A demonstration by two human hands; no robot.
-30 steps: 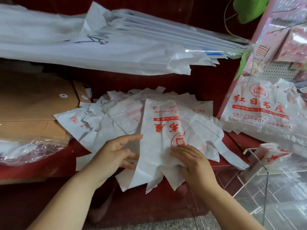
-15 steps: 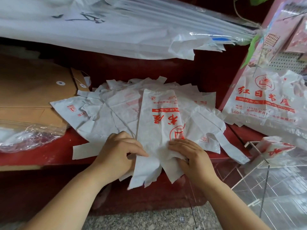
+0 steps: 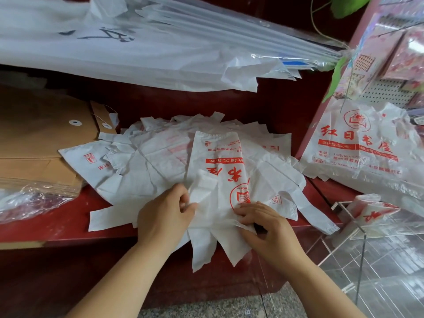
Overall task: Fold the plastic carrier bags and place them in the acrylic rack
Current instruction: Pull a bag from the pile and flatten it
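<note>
A white carrier bag with red print [image 3: 220, 171] lies lengthwise on top of a loose pile of the same bags [image 3: 142, 166] on the red shelf. My left hand [image 3: 167, 214] pinches the bag's left edge, which is lifted and turned over toward the middle. My right hand [image 3: 266, 228] grips the bag's lower right part, where the handles hang over the shelf's front edge. The clear acrylic rack [image 3: 358, 235] stands at the lower right with one folded bag [image 3: 371, 210] in it.
Brown envelopes [image 3: 39, 143] and clear plastic wrap [image 3: 29, 198] lie at the left. A sagging stack of white sheets in plastic [image 3: 160, 42] hangs overhead. A pack of printed bags [image 3: 358, 145] leans at the right, against a pink display of goods [image 3: 394, 53].
My left hand went from flat fingers beside the bag to pinching its left edge and folding it over toward the middle. My right hand stayed on the bag's lower right part.
</note>
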